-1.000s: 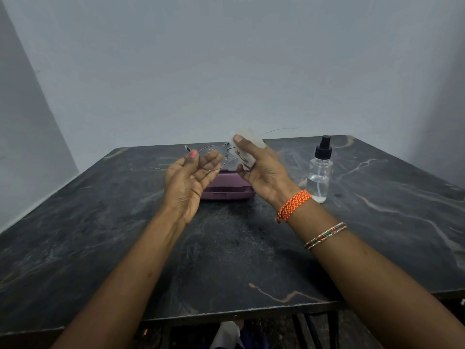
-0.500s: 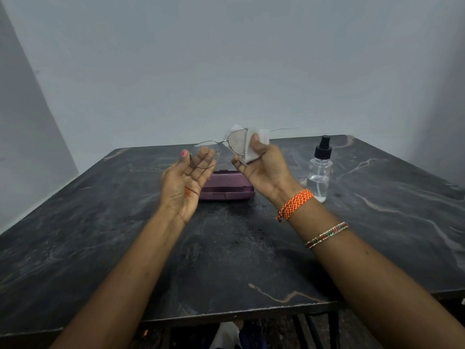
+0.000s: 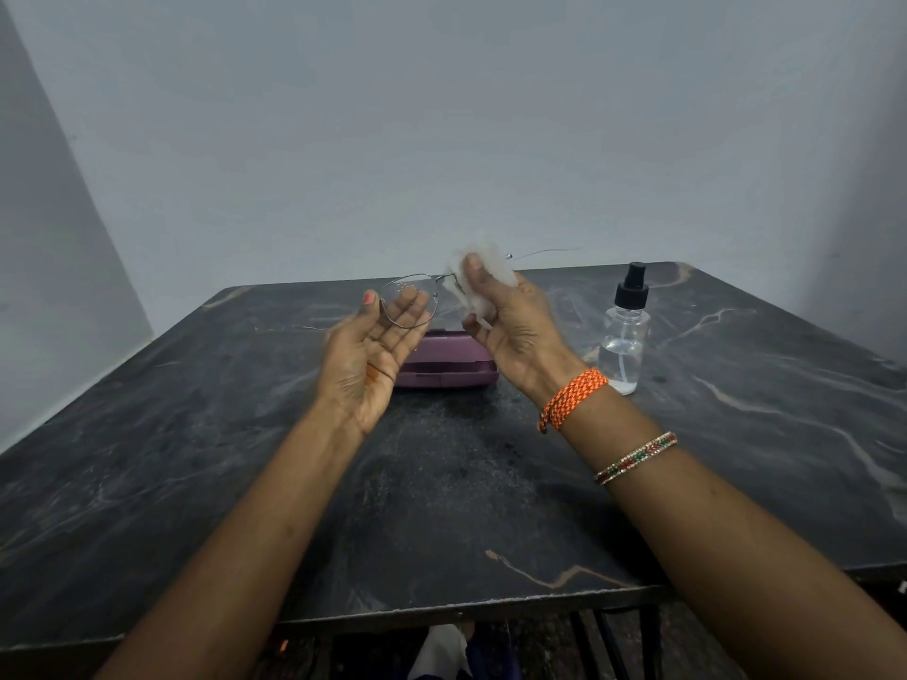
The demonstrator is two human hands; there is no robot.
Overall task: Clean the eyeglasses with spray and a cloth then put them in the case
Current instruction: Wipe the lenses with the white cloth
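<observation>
Thin metal-framed eyeglasses are held up over the table, with droplets on the left lens. My left hand is palm up, its fingers lying behind that lens and the thumb at the rim's outer edge, pinching it. My right hand pinches a white cloth around the right lens, which is hidden. One temple arm sticks out to the right. Behind my hands on the table lies the purple case, closed. To the right of my right hand stands the clear spray bottle with its black pump.
The dark marble table has grey walls behind it and on both sides. Its front edge is near me, with metal legs and some fabric below. My right forearm wears an orange thread band and a beaded bangle.
My right thumb and the cloth have shifted over the right lens in a rubbing motion. My left hand has opened slightly behind the left lens. Case and bottle have not moved.
</observation>
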